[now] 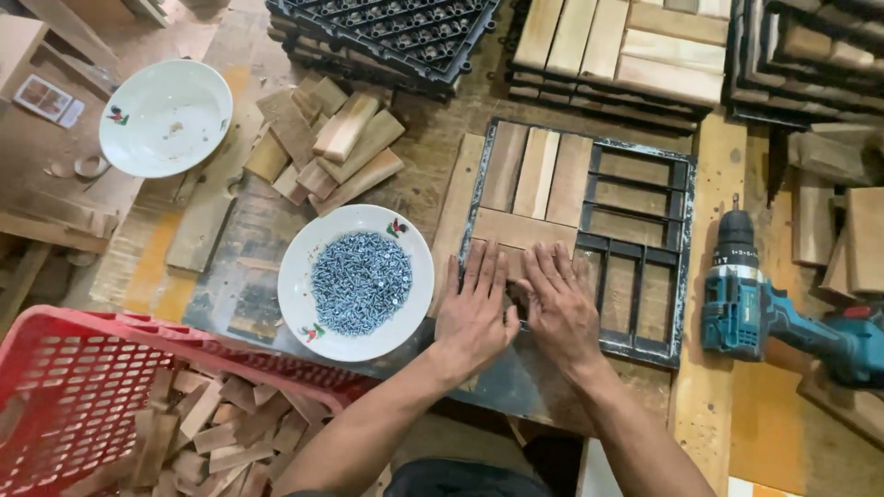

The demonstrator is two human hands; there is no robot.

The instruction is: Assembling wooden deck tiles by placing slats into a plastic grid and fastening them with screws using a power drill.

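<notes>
Scuffed wooden workbench [709,405] carries two white bowls, one full of screws [357,282], one cordless drill [773,313] and one red basket [83,387]. Left hand [472,313] and right hand [557,308] press flat, unclenched, on slats [520,230] in the black grid frame [635,267].

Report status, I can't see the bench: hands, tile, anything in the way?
Left hand and right hand flat on wood slats in black frame. Nothing gripped. Screw bowl left, drill right, both apart.

Soft, even light falls from above; the hands [516,308] cast only faint shadows on the tabletop [709,405]. Focus is sharp near them, with slight bending at the edges.
</notes>
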